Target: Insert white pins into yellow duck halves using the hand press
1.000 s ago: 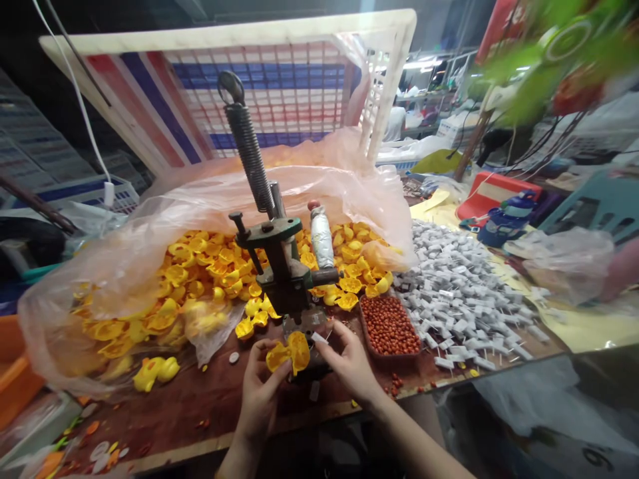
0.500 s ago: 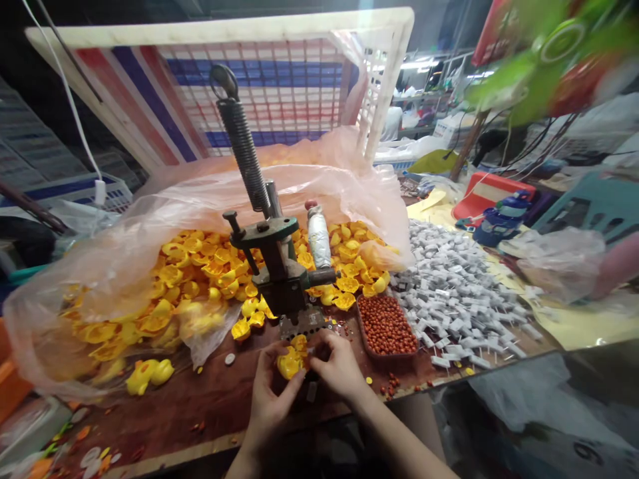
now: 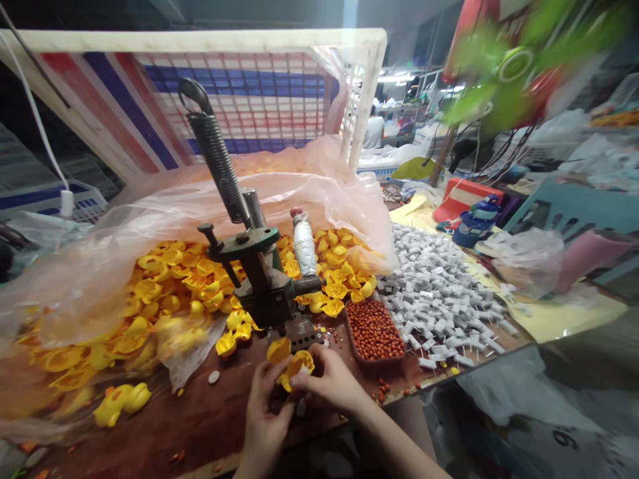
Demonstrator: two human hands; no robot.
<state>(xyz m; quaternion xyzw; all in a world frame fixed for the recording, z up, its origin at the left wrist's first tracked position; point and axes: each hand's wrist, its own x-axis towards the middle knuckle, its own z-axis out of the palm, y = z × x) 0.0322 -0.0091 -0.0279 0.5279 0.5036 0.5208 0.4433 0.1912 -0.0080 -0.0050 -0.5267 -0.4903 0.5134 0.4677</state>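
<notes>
My left hand (image 3: 265, 402) has its fingers pinching the opened yellow shell (image 3: 303, 361), just in front of the hand press (image 3: 264, 303), above the bench (image 3: 154, 432). My right hand (image 3: 332, 379) pinches a pale piece (image 3: 299, 377), largely hidden, at the shell. Red-brown beads (image 3: 375, 329) and grey blocks (image 3: 434, 293) lie to the right.

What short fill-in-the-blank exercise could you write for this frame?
The left hand holds an open shell coloured ____.
In the picture, the pile of grey pieces lies to the ____ of the tray of reddish-brown beads.
The blurred fan at upper right is coloured ____.
Missing words: yellow; right; green.
</notes>
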